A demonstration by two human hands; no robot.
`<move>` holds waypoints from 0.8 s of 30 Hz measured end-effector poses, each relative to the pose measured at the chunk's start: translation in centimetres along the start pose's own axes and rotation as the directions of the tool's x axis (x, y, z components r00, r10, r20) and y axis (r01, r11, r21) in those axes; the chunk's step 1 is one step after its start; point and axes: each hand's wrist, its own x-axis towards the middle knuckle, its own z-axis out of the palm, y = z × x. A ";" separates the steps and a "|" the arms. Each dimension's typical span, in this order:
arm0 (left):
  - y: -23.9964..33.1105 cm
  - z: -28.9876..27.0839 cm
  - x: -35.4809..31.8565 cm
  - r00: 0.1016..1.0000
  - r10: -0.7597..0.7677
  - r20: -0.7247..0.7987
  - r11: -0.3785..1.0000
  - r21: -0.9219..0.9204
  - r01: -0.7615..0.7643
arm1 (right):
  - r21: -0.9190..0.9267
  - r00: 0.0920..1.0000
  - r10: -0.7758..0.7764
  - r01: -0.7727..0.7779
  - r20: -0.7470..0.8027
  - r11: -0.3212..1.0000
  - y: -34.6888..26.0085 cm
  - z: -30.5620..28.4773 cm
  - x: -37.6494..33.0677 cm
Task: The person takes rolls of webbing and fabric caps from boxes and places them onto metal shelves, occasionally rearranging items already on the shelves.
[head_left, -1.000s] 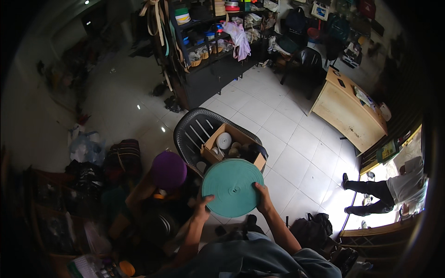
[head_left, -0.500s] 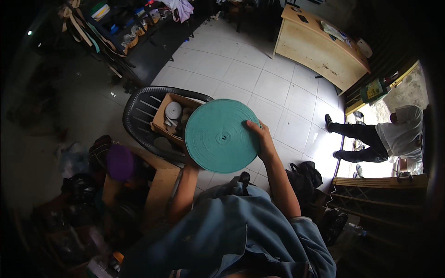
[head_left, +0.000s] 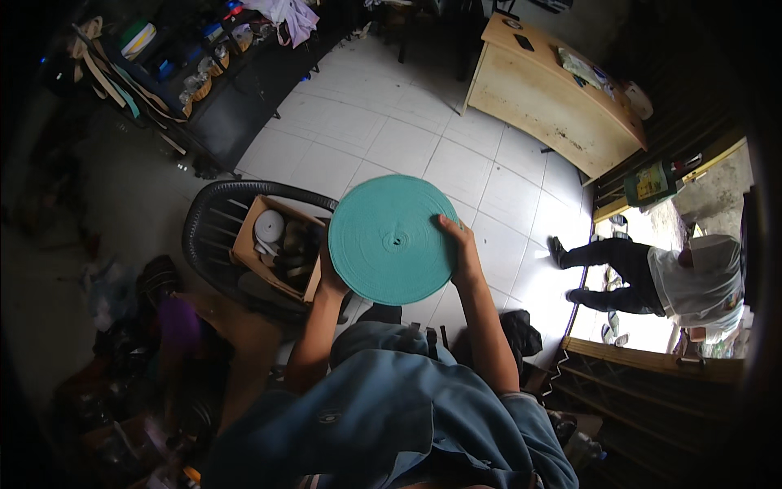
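Observation:
A large, flat roll of teal webbing (head_left: 383, 253), wound in tight rings around a small core hole, is held up in front of my body. My right hand (head_left: 461, 248) grips its right edge, thumb lying on the face and the other fingers behind. At the lower left edge, my left hand (head_left: 332, 275) supports the roll; its fingers are mostly hidden behind the disc. Just left of the roll, a cardboard box (head_left: 243, 236) rests on a black plastic chair (head_left: 195, 213). Inside the box are a white roll of strap (head_left: 269, 224) and several darker pieces.
A wooden desk (head_left: 542, 98) stands at the far right. At the far left is a dark table (head_left: 236, 106) with straps and baskets. A person (head_left: 684, 277) is in the doorway at right. Black bags (head_left: 520, 334) lie beside me; clutter (head_left: 147, 342) fills the lower left.
The chair, box and far furniture have shifted leftward or downward in view as I turn. The webbing roll stays in both hands, and more of the box's contents shows.

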 end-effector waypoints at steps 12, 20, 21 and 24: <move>2.2 0.2 24.9 0.910 -0.380 -0.165 0.894 -0.319 0.315 | 0.072 0.998 -0.059 0.058 0.019 0.996 -7.2 3.1 22.2; 4.0 1.2 36.3 0.919 -0.173 -0.355 0.983 -0.125 0.137 | 0.058 0.993 0.016 -0.023 0.115 0.998 -11.6 8.1 35.1; 3.6 0.8 37.9 0.910 -0.162 -0.380 0.984 -0.130 0.121 | 0.035 0.990 0.020 -0.025 0.139 0.999 -12.3 8.6 36.8; 2.4 -0.5 42.7 0.879 -0.207 -0.429 0.967 -0.223 0.119 | 0.017 0.992 0.040 -0.042 0.116 0.999 -14.3 10.5 41.5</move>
